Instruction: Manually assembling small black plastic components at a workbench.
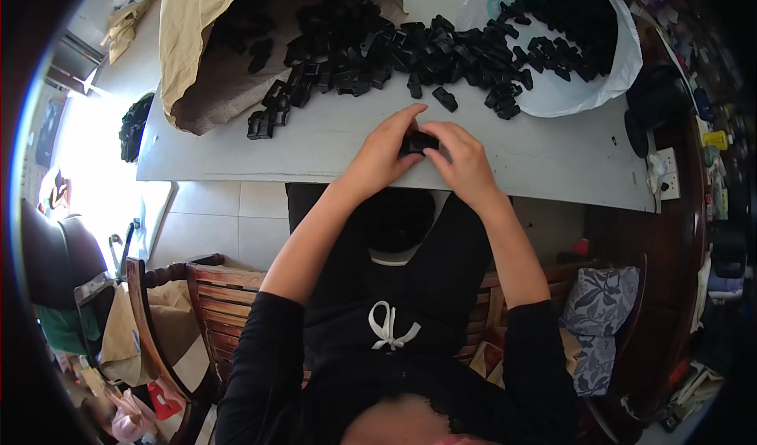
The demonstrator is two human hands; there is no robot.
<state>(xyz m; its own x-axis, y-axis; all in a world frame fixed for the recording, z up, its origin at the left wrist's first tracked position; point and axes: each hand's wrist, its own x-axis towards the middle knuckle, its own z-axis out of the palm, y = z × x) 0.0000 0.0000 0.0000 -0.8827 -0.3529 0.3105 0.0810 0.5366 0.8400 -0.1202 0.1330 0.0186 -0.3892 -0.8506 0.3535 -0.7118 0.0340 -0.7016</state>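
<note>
Between my two hands, just over the near part of the grey table (315, 157), is a small black plastic part (419, 143). My left hand (386, 147) grips its left side with fingers and thumb. From the right, my right hand (464, 159) pinches the same part. My fingers cover much of it, so its exact kind cannot be made out. Beyond my hands lies a heap of similar black plastic parts (441, 46). One loose black part (445, 99) rests apart from the heap, close to my fingertips.
A brown paper bag (185, 58) lies open at the left, black parts spilling from it. An open white plastic bag (544, 98) at the right holds more. A dark bundle (400, 218) sits between my legs below the table edge. I sit on a wooden bench (229, 307).
</note>
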